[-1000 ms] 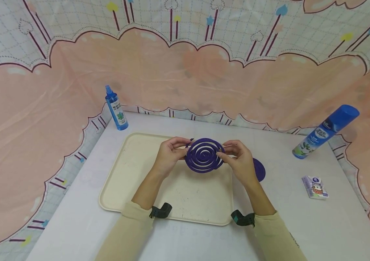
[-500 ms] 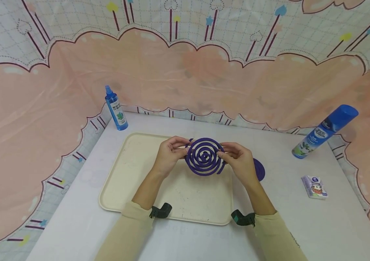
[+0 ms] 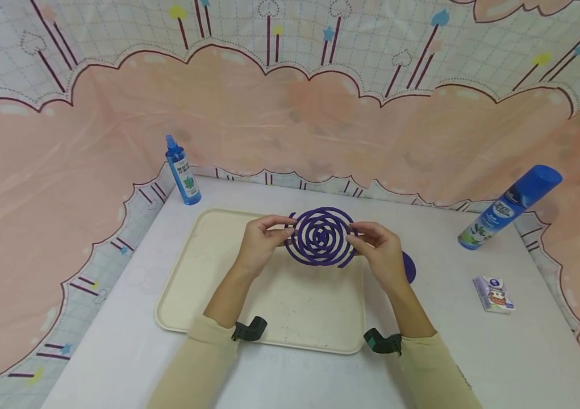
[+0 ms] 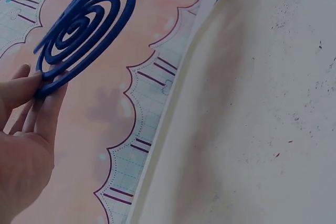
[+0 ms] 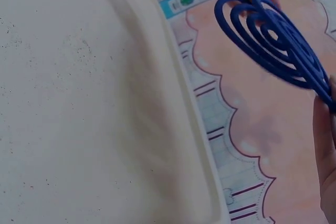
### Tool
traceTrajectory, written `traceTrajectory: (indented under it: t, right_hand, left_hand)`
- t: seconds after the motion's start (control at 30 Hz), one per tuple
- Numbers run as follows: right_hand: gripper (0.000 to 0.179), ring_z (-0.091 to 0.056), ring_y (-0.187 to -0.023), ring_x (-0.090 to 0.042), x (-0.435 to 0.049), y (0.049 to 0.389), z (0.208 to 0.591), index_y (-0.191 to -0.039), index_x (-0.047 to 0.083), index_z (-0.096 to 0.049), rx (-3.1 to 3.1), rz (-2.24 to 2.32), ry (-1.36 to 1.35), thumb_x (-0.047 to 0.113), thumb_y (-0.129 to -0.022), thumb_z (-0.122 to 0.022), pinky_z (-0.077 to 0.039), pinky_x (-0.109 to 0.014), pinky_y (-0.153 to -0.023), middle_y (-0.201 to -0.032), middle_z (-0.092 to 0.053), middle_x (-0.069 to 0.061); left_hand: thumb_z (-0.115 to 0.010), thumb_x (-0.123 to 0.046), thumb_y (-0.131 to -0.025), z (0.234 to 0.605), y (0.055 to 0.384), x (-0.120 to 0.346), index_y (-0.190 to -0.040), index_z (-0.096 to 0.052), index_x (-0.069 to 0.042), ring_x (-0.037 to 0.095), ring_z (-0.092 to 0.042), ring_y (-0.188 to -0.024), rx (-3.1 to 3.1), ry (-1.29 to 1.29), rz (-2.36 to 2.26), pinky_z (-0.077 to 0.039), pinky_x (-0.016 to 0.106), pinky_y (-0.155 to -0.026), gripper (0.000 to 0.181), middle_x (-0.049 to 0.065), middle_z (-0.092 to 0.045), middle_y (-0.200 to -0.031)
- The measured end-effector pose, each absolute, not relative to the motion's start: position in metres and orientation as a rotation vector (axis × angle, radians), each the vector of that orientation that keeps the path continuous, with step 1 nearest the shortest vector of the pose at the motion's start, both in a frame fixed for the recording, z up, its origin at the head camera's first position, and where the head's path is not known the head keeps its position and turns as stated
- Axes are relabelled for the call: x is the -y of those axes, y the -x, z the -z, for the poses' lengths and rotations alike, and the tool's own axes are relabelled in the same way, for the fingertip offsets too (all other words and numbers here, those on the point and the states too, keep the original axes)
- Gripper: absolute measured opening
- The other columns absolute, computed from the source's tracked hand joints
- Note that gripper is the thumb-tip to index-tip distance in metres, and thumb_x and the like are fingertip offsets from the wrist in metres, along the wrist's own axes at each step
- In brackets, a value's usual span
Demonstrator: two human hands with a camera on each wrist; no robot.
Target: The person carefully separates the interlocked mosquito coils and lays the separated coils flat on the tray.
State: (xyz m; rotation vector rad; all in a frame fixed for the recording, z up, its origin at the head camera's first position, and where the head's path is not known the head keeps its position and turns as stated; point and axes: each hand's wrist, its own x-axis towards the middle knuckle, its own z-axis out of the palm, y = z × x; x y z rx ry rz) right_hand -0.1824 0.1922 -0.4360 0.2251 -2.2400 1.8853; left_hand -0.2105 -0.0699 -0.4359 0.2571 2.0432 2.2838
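Note:
Above the tray, both hands hold a pair of dark purple-blue mosquito coils (image 3: 322, 237) by opposite edges. The two spirals overlap in the head view, and light shows between their rings. My left hand (image 3: 259, 241) pinches the left edge between thumb and fingers; my right hand (image 3: 379, 250) pinches the right edge. In the left wrist view, the spirals (image 4: 72, 26) stand at an angle to each other, with the left hand (image 4: 26, 156) at the lower end. The right wrist view shows the spirals (image 5: 273, 35) crossing, with the right hand (image 5: 326, 156) at the image edge.
A cream tray (image 3: 300, 307) lies beneath the hands, with small dark specks on it. Beside it, partly behind the right forearm, is another dark coil (image 3: 409, 268). A blue spray bottle (image 3: 184, 175), a blue aerosol can (image 3: 507, 209) and a small tissue pack (image 3: 494, 293) stand around the tray.
The spirals were nearly lined up; now they are shifted apart sideways and their rings cross. The hands have moved slightly apart, each keeping its pinch.

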Motion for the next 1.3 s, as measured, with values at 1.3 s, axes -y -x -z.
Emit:
traceTrajectory:
  t: [1.3]
  right_hand:
    - [0.041, -0.068, -0.087, 0.004, -0.208, 0.212, 0.459, -0.132, -0.008, -0.062, 2.527, -2.026, 0.038, 0.001, -0.093, -0.07, -0.062, -0.018, -0.077, -0.122, -0.067, -0.022]
  left_hand:
    - [-0.067, -0.003, -0.096, 0.44, 0.226, 0.178, -0.131, -0.064, 0.007, 0.0, -0.069, -0.095, -2.273, 0.232, -2.087, -0.06, 0.016, -0.084, 0.036, 0.009, -0.055, -0.132]
